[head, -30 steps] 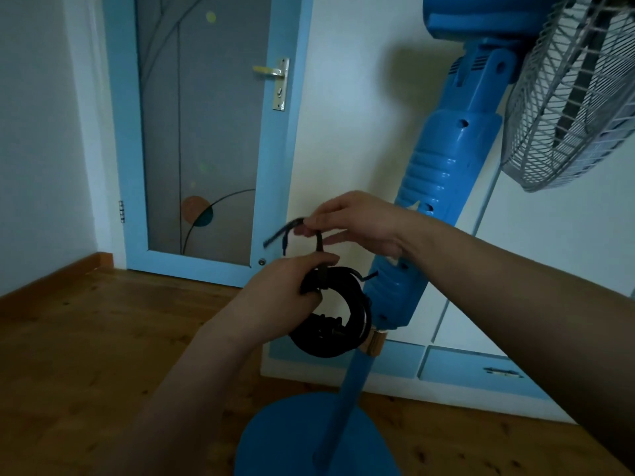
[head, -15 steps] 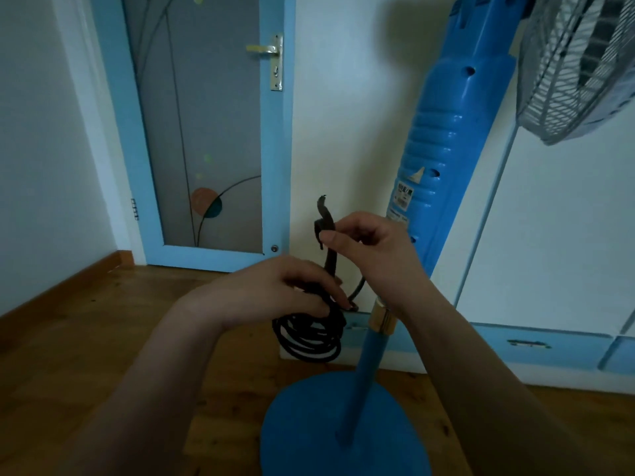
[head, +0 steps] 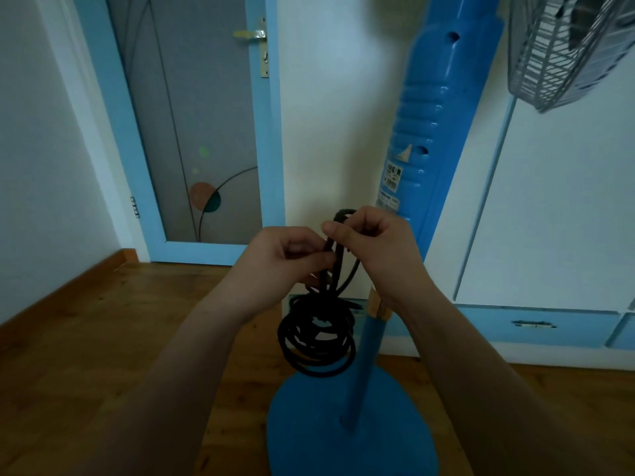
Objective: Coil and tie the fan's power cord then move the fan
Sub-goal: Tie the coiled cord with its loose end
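Coiling looks done — the black power cord (head: 318,338) hangs in loops at about 10 o'clock from the fan (head: 357,403) pole. The left hand (head: 287,261) and right hand (head: 372,242) both pinch its upper strands, apparently mid-tie — knotting and moving the fan remain.

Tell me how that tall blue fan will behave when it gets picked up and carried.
The fan is probably top-heavy: the grille sits high on a thin pole, so it may tip if pushed near the top. The wide round base should steady it when upright. The coiled cord, hanging loose from both hands, will likely swing unless tied.
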`<state>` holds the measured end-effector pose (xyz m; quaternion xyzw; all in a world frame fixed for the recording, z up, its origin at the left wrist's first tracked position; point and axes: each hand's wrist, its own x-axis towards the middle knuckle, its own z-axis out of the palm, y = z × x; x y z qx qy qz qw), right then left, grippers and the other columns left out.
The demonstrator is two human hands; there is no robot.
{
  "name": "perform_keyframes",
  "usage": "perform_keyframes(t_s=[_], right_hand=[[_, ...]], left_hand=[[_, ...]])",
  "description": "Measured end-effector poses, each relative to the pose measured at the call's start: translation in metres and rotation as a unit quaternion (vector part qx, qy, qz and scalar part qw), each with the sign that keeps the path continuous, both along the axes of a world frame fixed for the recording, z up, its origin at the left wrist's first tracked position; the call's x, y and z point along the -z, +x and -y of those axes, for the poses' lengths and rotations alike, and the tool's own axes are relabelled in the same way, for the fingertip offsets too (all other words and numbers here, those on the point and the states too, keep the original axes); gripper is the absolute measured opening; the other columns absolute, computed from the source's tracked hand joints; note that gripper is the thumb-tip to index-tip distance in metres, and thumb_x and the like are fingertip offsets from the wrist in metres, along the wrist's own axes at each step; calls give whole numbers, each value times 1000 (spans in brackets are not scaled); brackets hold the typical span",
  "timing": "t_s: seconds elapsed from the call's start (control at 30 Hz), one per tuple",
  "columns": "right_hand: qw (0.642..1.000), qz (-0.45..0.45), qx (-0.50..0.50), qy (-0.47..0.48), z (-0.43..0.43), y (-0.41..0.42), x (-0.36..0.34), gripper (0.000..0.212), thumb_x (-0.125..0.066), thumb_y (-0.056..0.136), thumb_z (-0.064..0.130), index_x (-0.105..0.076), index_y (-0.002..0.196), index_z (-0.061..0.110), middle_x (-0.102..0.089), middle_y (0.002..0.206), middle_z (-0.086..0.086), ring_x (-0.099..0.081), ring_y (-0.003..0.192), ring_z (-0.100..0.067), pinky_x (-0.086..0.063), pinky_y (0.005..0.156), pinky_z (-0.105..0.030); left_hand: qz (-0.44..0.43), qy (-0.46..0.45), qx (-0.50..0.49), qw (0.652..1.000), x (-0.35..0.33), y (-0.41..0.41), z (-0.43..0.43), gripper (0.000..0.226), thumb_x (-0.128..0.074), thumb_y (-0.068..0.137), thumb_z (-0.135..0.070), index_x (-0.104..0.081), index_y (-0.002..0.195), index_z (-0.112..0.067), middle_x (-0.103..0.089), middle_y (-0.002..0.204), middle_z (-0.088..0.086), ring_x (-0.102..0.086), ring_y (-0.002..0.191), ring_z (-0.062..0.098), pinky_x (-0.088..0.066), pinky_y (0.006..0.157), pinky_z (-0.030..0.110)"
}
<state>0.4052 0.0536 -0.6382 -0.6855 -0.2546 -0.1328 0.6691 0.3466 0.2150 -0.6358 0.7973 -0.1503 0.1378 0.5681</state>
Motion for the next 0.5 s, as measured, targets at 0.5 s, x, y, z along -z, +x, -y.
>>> perform_keyframes(t_s=[0.5], right_hand=[[999,33,-7,-4,-3,-6,-1,19,-61,97,20,-71,87,7,-78,86,0,-73,81,-11,-55,61,-18]], left_hand=[[-103,8,25,994,1,4,13,23,-58,95,-21,-79,87,-26,-46,58,-9,-39,49,4,-31,48,16]])
